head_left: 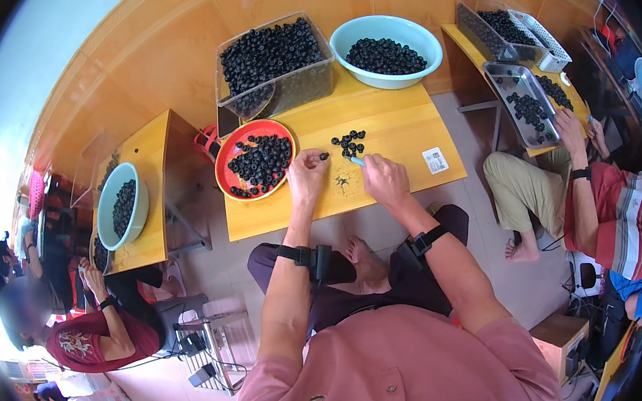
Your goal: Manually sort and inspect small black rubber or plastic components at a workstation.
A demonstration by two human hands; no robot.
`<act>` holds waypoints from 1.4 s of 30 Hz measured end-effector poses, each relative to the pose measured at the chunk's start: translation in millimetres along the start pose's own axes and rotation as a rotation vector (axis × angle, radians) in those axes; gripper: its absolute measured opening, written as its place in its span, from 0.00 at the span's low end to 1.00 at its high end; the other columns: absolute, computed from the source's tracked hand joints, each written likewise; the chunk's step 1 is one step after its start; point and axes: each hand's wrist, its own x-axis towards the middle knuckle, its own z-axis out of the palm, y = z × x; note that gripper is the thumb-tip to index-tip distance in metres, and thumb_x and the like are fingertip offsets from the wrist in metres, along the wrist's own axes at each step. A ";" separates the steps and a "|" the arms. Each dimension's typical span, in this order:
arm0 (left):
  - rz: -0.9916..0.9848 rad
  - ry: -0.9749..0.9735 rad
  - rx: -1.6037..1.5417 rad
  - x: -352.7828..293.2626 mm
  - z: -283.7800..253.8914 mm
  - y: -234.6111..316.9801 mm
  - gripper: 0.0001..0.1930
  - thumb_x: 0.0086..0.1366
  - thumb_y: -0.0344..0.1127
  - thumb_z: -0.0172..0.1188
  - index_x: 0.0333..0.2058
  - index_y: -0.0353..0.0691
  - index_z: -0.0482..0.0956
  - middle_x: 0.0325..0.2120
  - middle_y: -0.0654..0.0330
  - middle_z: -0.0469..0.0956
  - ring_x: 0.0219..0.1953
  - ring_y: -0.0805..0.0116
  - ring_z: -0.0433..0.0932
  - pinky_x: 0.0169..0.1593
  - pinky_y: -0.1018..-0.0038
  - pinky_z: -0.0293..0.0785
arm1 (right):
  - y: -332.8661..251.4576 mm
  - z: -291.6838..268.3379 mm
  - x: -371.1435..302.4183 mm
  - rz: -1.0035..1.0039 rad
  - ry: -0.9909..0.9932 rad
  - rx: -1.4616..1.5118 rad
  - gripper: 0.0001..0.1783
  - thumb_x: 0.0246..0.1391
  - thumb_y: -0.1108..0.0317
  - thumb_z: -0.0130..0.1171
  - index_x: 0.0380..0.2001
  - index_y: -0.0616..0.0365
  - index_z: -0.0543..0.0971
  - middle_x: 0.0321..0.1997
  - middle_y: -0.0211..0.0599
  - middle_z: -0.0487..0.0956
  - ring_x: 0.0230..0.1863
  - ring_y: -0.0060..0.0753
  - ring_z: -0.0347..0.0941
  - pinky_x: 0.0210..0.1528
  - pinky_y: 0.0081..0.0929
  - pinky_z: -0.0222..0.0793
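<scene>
Between the fingertips of my left hand (pixel 308 174) is a small round black part (pixel 324 157). My right hand (pixel 386 180) is closed on a tool with a light blue handle (pixel 355 161); its tip points toward the left hand, and its working end is too small to make out. Just beyond both hands lies a loose group of black parts (pixel 348 138) on the yellow wooden table (pixel 406 128). Left of my left hand sits a red round tray (pixel 223 157) with a yellow rim, holding many such parts. Dark crumbs (pixel 343 184) are scattered between my hands.
At the table's far side stand a clear plastic bin (pixel 288 87) and a light blue basin (pixel 391 80), both holding black parts. A white label (pixel 435 161) lies near the right edge. People work at tables on both sides, with another basin (pixel 139 216) and a metal tray (pixel 508 111).
</scene>
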 end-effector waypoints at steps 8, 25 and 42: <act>-0.022 0.072 -0.041 -26.8 21.5 3.9 0.12 0.58 0.27 0.67 0.41 0.34 0.84 0.29 0.58 0.81 0.30 0.73 0.79 0.39 0.74 0.78 | -4.9 -5.1 2.6 -0.013 0.001 0.039 0.04 0.57 0.69 0.57 0.30 0.55 0.75 0.25 0.38 0.76 0.26 0.44 0.79 0.26 0.41 0.75; 0.147 0.038 0.014 -32.4 24.3 7.2 0.12 0.56 0.24 0.68 0.41 0.35 0.82 0.30 0.57 0.78 0.28 0.72 0.78 0.34 0.75 0.77 | -5.8 -9.5 1.3 -0.122 -0.051 0.082 0.05 0.55 0.67 0.59 0.30 0.56 0.76 0.25 0.38 0.75 0.28 0.42 0.78 0.27 0.40 0.74; 0.156 0.018 0.025 -33.3 24.4 8.4 0.13 0.55 0.24 0.68 0.41 0.34 0.82 0.32 0.58 0.79 0.30 0.72 0.79 0.37 0.76 0.78 | -5.7 -10.5 1.3 -0.134 -0.042 0.078 0.05 0.55 0.68 0.58 0.32 0.58 0.78 0.25 0.38 0.75 0.28 0.42 0.78 0.27 0.39 0.75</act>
